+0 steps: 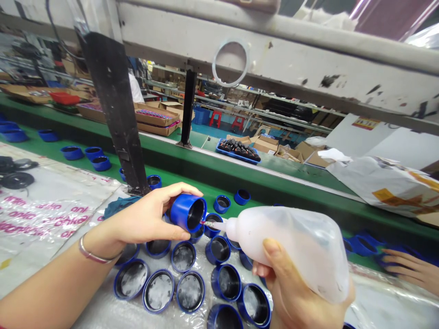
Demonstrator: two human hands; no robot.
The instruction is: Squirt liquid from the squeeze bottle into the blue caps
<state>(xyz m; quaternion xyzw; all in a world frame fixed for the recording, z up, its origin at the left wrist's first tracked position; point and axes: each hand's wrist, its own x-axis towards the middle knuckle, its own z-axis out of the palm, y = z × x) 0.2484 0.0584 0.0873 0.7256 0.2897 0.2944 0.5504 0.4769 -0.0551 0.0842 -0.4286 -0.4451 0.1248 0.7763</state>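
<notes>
My left hand (151, 214) is closed around a blue cup-shaped part (185, 211) with a black inside, its opening tilted to the right. In my right hand (291, 278) lies a translucent white squeeze bottle (291, 242), held on its side. The bottle's thin nozzle (214, 225) points left, with its tip at the rim of the blue part; whether it touches cannot be made out. Below both hands, several similar blue cups (190, 291) stand open side up on a plastic-covered surface (92, 306).
Beyond the cups runs a green conveyor belt (202, 183) carrying more blue cups (242, 196). A black post (116, 109) rises at the left under a white beam (274, 59). Another person's hand (408, 269) is among blue parts at the right. A blue tray (238, 157) holds black items.
</notes>
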